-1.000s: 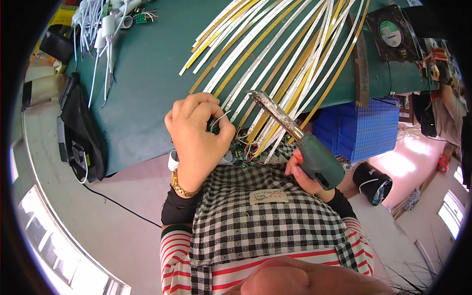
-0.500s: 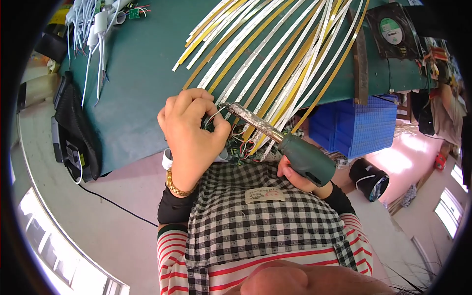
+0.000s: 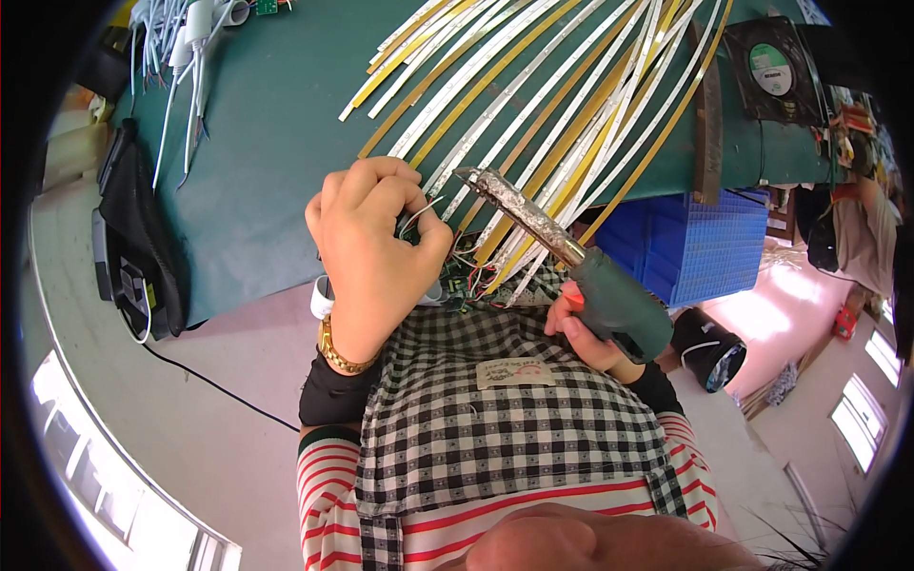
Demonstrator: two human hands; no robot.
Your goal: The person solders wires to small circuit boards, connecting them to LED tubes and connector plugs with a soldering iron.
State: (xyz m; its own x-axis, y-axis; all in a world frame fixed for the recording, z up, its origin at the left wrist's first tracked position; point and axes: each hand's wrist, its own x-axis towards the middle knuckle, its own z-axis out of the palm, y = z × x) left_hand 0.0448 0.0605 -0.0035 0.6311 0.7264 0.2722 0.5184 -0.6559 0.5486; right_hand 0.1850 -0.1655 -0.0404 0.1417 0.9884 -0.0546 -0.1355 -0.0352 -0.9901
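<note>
My left hand (image 3: 373, 243) is closed in a pinch, with a thin pale wire (image 3: 420, 213) sticking out between its thumb and fingers. What else lies inside that grip is hidden. My right hand (image 3: 592, 344) is wrapped round the dark green handle of a soldering iron (image 3: 624, 306). Its scorched metal barrel points up and left, and the tip stands a little apart from the wire. Just behind, white and yellow LED strips (image 3: 552, 135) fan out across the table. Small green circuit boards (image 3: 459, 285) with red and white wires are bunched between my hands, above the checked apron.
The green table (image 3: 257, 219) holds white cables (image 3: 195, 57) at far left and a black cooling fan (image 3: 771, 71) at far right. A dark bar (image 3: 706, 143) lies near the fan. Blue crates (image 3: 709, 243) and a black bucket (image 3: 709, 350) stand to the right.
The soldering iron's tip has lifted away from the wire at my left fingers, upward and to the right. My left hand keeps its pinch, almost in place.
</note>
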